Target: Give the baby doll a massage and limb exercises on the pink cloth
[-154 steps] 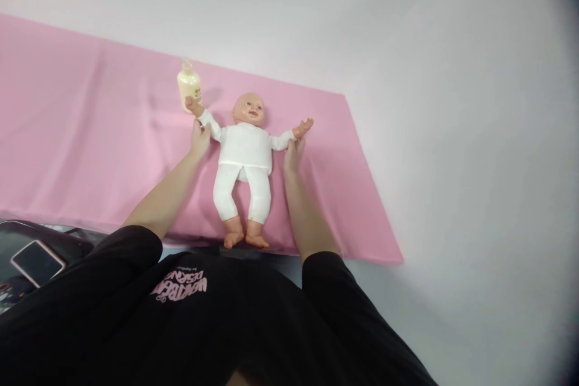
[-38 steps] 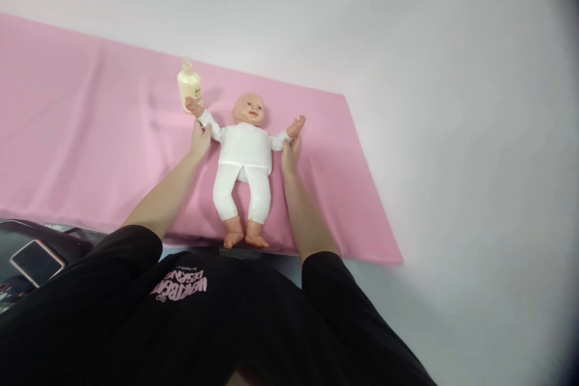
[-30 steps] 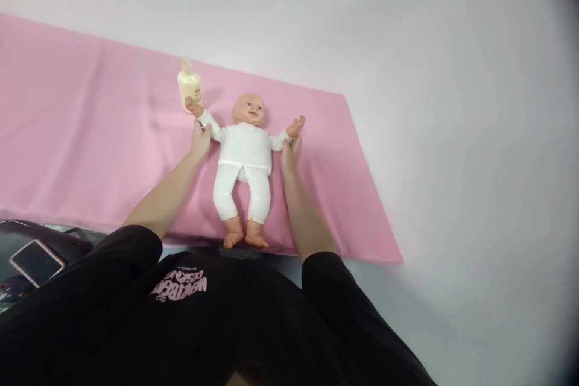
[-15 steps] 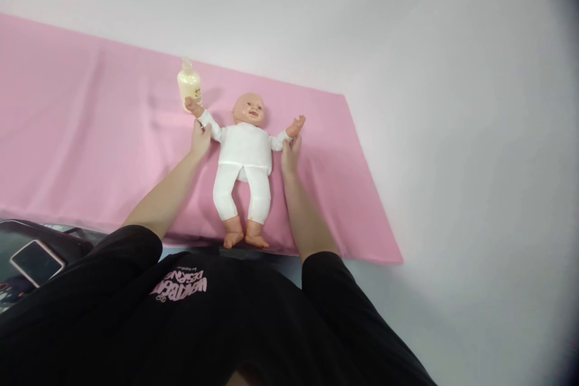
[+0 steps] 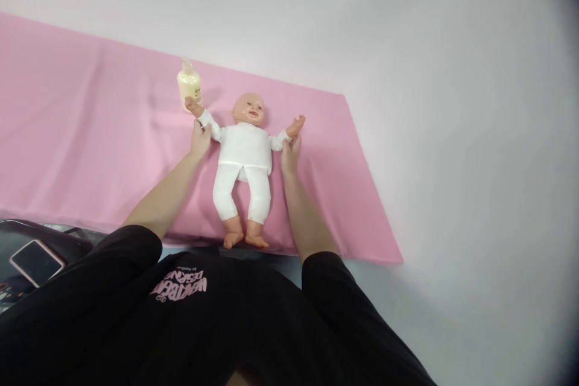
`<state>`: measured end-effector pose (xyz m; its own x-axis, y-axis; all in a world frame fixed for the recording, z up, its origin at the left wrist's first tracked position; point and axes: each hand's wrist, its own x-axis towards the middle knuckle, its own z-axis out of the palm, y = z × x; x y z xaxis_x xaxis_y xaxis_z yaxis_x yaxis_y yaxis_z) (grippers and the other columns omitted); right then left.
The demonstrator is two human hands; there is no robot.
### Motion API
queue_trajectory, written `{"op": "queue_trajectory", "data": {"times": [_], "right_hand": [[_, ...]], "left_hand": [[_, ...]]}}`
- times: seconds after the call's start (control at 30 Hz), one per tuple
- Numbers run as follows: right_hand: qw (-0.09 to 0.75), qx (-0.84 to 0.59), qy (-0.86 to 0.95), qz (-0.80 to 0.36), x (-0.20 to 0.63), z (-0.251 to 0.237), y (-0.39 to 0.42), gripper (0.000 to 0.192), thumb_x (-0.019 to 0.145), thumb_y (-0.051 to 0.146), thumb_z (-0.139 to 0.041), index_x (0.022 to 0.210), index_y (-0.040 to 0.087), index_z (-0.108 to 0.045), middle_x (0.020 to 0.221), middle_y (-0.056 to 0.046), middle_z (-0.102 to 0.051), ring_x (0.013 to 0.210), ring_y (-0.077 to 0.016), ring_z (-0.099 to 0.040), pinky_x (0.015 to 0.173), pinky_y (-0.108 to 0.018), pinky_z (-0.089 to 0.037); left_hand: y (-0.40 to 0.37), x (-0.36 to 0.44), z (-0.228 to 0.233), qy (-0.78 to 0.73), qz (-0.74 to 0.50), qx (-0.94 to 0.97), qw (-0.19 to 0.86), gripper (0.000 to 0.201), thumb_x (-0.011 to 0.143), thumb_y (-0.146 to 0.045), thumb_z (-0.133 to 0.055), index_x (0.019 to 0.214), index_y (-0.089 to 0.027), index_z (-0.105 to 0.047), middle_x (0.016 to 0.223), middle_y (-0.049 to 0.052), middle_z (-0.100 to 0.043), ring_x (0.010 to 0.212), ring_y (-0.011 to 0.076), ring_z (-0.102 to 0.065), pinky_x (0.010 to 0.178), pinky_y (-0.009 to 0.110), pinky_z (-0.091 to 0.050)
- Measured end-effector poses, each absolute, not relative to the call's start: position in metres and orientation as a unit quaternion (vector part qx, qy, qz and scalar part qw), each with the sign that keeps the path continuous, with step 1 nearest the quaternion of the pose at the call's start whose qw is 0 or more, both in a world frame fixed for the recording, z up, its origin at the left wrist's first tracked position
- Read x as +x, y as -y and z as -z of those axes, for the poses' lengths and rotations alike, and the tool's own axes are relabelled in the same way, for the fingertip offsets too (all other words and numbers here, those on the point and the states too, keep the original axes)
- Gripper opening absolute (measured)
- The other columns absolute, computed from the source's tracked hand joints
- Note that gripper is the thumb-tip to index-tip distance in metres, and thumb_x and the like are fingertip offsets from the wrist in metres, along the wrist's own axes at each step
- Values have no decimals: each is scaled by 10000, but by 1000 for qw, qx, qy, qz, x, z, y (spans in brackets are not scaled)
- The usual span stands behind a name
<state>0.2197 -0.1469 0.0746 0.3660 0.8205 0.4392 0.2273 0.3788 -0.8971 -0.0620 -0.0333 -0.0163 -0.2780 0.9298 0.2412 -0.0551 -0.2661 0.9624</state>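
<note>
A baby doll [image 5: 245, 146] in a white cloth body lies on its back on the pink sheet [image 5: 81, 132], bare feet towards me and arms spread. My left hand [image 5: 199, 140] is closed around the doll's forearm on the left, just below its small fist. On the other side my right hand [image 5: 291, 155] grips the doll's other forearm below its spread fingers. Both of my thumbs rest against the white sleeves; the rest of my fingers are partly hidden underneath. A pump bottle [image 5: 189, 85] of pale yellow liquid stands just behind the doll's left-side fist.
The sheet-covered table ends at a corner on the right, and its front edge runs close to my body. At the lower left a phone [image 5: 37, 262] rests on a dark surface below table height. A pale grey-white surface lies beyond the table.
</note>
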Motion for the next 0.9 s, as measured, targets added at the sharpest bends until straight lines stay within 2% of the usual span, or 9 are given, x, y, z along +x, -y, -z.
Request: {"op": "queue_trajectory", "data": {"times": [0.1,0.2,0.43,0.7,0.9], "right_hand": [[657,-493,518,-239,226,-68,137,714,1074,447,-549,1715,150,-443,1902,-193,-318,1809,-345,-249,1443,-692,-288],[655,-484,531,-236,230,-63,132,727,1067,483,-578,1711,166,-460,1905,-178,-311,1818,-357,-222,1454,-699,-262],[657,-479,536,-227,241,-42,118,701,1059,492,-566,1704,238,-461,1893,-120,-341,1816,-364,-228,1459,-714,-262],[653,-479,541,-227,244,-33,115,759,1031,553,-572,1701,222,-437,1901,-149,-317,1805,-395,-242,1427,-734,-319],[648,-491,532,-236,246,-30,113,770,1035,478,-563,1738,216,-389,1920,-145,-277,1815,-368,-228,1433,-717,-319]], "left_hand": [[32,-63,18,-475,-640,470,378,535,956,-692,-839,1156,-258,-597,1234,122,-729,1346,340,-729,1245,545,-562],[32,-64,19,-479,-642,469,372,549,950,-704,-842,1166,-261,-598,1243,119,-738,1332,338,-735,1243,547,-564],[29,-65,23,-474,-640,478,370,572,955,-730,-821,1181,-259,-589,1250,130,-737,1356,351,-728,1253,568,-554],[22,-65,31,-475,-647,479,355,550,963,-718,-815,1163,-262,-580,1202,116,-738,1282,339,-758,1220,568,-585],[23,-64,30,-471,-651,472,363,547,961,-702,-824,1165,-259,-577,1199,117,-742,1291,342,-758,1232,576,-580]]}}
